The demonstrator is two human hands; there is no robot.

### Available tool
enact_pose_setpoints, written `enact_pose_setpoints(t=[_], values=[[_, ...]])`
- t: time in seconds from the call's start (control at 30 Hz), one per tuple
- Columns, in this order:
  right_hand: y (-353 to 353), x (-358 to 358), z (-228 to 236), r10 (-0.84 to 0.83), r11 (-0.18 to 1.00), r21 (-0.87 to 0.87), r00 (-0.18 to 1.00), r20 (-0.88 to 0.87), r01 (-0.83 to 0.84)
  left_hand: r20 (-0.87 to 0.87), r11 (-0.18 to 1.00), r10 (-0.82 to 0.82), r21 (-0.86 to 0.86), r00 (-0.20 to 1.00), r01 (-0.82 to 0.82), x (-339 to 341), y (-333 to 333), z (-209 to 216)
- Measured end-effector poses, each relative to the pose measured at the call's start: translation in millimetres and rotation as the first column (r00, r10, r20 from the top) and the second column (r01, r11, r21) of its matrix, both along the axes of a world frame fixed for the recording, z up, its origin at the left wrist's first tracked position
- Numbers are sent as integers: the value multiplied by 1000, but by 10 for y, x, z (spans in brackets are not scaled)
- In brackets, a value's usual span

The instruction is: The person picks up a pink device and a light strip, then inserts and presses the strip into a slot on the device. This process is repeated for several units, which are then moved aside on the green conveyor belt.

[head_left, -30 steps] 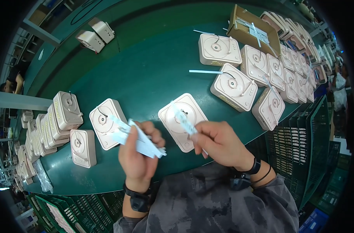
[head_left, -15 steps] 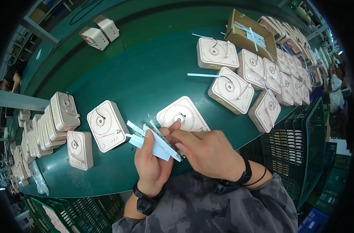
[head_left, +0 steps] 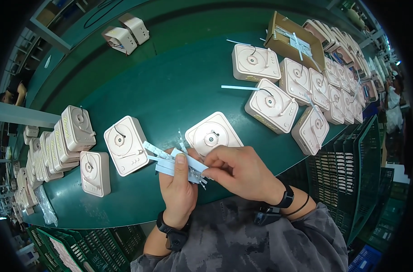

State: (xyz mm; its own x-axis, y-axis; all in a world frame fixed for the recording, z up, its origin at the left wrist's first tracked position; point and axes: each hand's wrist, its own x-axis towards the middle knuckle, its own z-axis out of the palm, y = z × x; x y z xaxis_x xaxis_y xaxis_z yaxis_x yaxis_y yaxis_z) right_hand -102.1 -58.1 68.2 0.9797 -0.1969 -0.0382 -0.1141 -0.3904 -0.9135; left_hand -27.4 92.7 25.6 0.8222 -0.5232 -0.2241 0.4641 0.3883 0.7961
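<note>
Pale blue strips (head_left: 165, 168) form a loose, fanned bundle in my left hand (head_left: 179, 192), near side of the table (head_left: 170, 97). State of grip, left: closed firmly, thumb pressed down across the bundle. State of grip, right: thumb and fingertips of my right hand (head_left: 245, 172) pinch the near end of the top strip (head_left: 191, 161), which lies over the others.

Position of units: the centre case (head_left: 207, 123), pink, lies flat just beyond my hands, its near part hidden by them. A small dark piece shows beside its hub; no strip is seen on it. The left case (head_left: 136, 157) has a short dark lead curving from its hub.

Progress, as judged from the layout: at right, a case (head_left: 272, 113) has a dark lead ending in a long strip (head_left: 239, 87), so that unit appears fitted. The centre case appears unfitted. The row (head_left: 78, 136) at far left cannot be assessed at this angle. Supply remaining: the bundle in hand, plus further strips in the carton (head_left: 290, 50) at far right.
</note>
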Motion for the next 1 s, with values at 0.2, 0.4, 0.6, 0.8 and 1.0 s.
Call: enact_pose_setpoints(t=[0.2,0.4,0.6,0.8,1.0], values=[[-148,-104,-60,-122,904,401,989,-88,147,-145,988,39,-140,989,-60,66,49,23],[-132,-211,-107,-116,936,320,987,-109,146,-149,991,-103,-98,983,89,136,120,45],[-97,-196,-107,-29,946,320,995,-95,58,61,985,-41,171,997,30,55,44,70],[-135,-218,-66,22,980,198,1000,-9,-19,60,967,-145,219,988,129,26,78,75],[-166,-52,4,-73,968,244,995,62,56,127,916,-292,321,948,239,21,83,180]])
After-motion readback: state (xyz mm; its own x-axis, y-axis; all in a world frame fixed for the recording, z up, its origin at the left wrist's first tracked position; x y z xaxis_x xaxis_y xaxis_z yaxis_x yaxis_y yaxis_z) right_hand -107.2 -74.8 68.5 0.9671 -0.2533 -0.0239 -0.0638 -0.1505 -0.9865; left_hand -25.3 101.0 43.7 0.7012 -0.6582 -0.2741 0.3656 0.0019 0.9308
